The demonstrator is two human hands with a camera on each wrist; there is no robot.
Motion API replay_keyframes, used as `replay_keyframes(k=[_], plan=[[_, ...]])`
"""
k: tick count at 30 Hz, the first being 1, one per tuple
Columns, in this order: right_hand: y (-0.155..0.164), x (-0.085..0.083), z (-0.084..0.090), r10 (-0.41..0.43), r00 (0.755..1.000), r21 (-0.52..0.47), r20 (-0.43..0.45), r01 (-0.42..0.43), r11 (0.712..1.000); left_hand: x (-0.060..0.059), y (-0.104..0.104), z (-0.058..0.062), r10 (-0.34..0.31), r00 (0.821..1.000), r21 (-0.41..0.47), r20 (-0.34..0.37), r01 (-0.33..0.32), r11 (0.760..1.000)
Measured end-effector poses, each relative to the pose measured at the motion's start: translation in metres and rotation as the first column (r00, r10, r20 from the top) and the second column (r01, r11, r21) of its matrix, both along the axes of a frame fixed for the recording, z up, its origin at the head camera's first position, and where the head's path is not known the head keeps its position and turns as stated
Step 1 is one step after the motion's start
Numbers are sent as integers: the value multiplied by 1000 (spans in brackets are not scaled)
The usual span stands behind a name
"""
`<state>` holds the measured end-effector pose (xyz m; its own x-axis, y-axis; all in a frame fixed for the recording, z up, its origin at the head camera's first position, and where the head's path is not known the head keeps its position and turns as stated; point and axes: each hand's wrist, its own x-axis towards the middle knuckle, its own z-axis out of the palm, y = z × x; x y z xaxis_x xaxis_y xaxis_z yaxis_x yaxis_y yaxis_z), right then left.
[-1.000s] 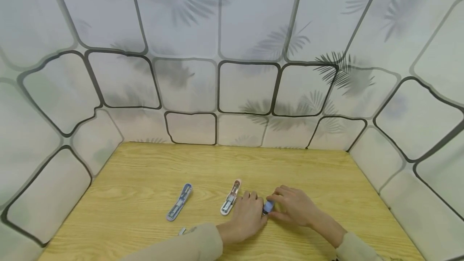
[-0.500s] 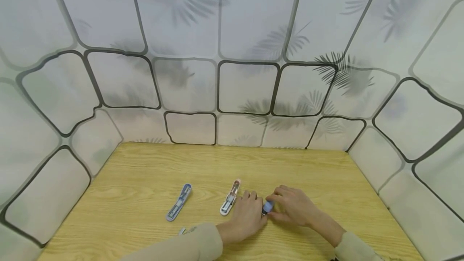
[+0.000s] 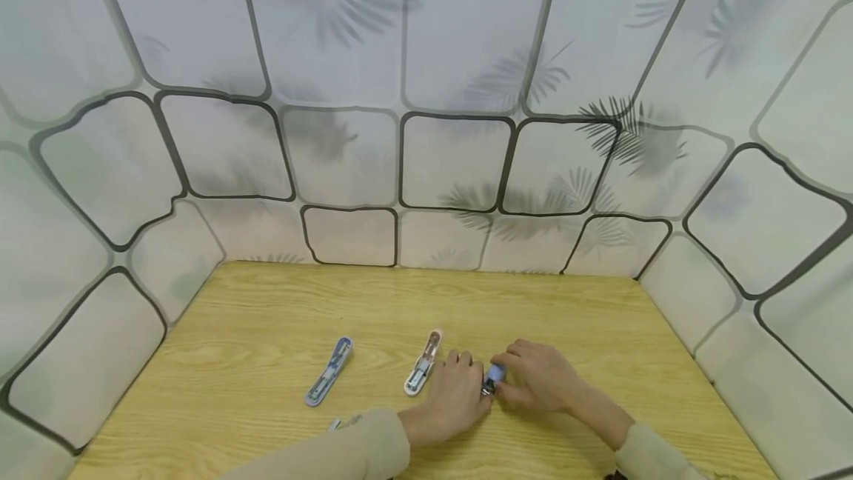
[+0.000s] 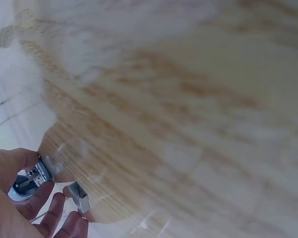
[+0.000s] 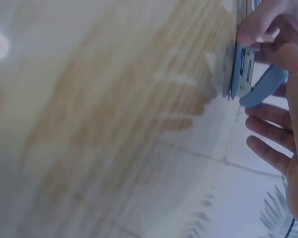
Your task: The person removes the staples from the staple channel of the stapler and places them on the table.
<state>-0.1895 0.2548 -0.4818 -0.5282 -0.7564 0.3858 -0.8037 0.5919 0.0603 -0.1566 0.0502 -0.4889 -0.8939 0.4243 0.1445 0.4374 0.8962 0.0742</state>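
A small blue stapler (image 3: pixel 494 377) sits on the wooden table (image 3: pixel 266 317), gripped between both hands near the front middle. My left hand (image 3: pixel 458 392) holds its metal end from the left. In the left wrist view its fingers (image 4: pixel 37 201) curl round the metal part (image 4: pixel 41 170). From the right, my right hand (image 3: pixel 537 381) pinches the blue top. In the right wrist view that blue stapler (image 5: pixel 248 74) shows its blue lid raised off the metal channel, with my right hand (image 5: pixel 280 64) round it.
A pink stapler (image 3: pixel 423 371) lies opened flat just left of my left hand. A blue stapler (image 3: pixel 329 381) lies opened flat further left. A small metal bit (image 3: pixel 336 424) rests by the left sleeve. Patterned walls (image 3: pixel 426 169) enclose the table on three sides.
The blue top of the held stapler has shifted slightly away from me between the fingers. Both hands stay in the same place.
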Motion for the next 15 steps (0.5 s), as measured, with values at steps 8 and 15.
replay_keyframes(k=[8, 15], plan=[[4, -3, 5, -7, 1000, 59, -5, 8, 998, 0, -1, 0, -4, 1000, -13, -21, 3, 1000], [6, -6, 12, 25, 996, 51, -83, -21, 998, 0, -1, -2, -2, 1000, -1, -27, 2, 1000]])
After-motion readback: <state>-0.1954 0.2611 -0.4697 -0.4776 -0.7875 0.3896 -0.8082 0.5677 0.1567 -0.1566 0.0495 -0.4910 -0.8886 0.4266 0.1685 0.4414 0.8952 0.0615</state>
